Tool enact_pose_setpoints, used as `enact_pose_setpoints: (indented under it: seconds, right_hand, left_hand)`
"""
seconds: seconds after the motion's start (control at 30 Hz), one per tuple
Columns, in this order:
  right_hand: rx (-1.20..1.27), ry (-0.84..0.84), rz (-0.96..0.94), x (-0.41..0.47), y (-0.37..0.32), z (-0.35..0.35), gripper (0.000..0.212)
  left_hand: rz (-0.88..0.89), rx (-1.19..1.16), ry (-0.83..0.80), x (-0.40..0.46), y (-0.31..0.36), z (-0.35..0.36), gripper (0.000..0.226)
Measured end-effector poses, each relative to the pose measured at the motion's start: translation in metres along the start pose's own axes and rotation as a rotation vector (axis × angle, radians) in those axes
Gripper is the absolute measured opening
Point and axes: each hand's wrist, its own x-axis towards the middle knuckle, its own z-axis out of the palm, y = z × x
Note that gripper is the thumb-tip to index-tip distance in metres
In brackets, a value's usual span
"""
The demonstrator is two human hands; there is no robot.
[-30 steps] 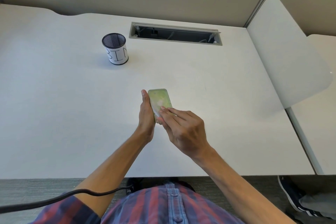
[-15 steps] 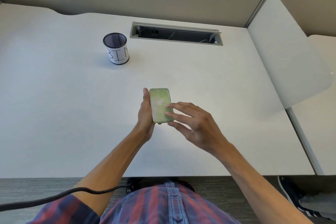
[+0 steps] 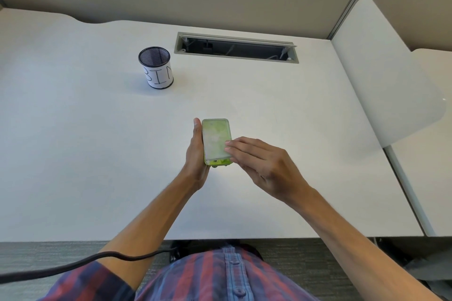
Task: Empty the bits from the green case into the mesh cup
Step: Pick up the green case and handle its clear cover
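Note:
The green case (image 3: pixel 215 138), a flat rounded box with a cloudy clear lid, is held above the middle of the white desk (image 3: pixel 73 154). My left hand (image 3: pixel 195 154) grips its left edge, thumb along the side. My right hand (image 3: pixel 259 166) has its fingertips resting on the lid's right side near the lower end. The lid looks shut; the bits inside are hidden. The black mesh cup (image 3: pixel 156 67), wrapped in white paper marked "BIN", stands upright at the back left, well apart from both hands.
A rectangular cable slot (image 3: pixel 236 47) is cut into the desk behind the case. A pale divider panel (image 3: pixel 381 76) rises along the desk's right side. A black cable (image 3: pixel 73 265) runs across below the desk's front edge.
My right hand lifted off the case with fingers spread, then came back and now touches the lid's right side. The left hand and case stayed nearly still.

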Motion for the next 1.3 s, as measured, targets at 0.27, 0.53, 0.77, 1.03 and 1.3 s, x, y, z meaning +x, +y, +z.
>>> enact_pose_setpoints:
  seconds: [0.27, 0.53, 0.77, 1.03, 1.3]
  right_hand:
    - [-0.123, 0.213, -0.051, 0.007, 0.004, 0.0, 0.018]
    - [-0.025, 0.446, 0.18, 0.015, 0.013, -0.003, 0.019]
    - [0.471, 0.622, 0.653, 0.019, 0.009, -0.004, 0.017]
    - [0.454, 0.595, 0.625, 0.017, 0.006, -0.005, 0.014]
    - [0.087, 0.539, 0.35, 0.014, 0.006, 0.005, 0.017]
  left_hand:
    - [0.007, 0.009, -0.019, -0.003, 0.0, 0.005, 0.071]
    - [-0.032, 0.041, 0.006, -0.004, 0.0, 0.005, 0.067]
    - [-0.016, 0.065, 0.015, -0.002, -0.003, 0.005, 0.059]
    - [-0.006, 0.074, 0.012, 0.0, -0.005, 0.008, 0.061]
    - [-0.002, 0.062, 0.014, 0.001, -0.004, 0.005, 0.063]
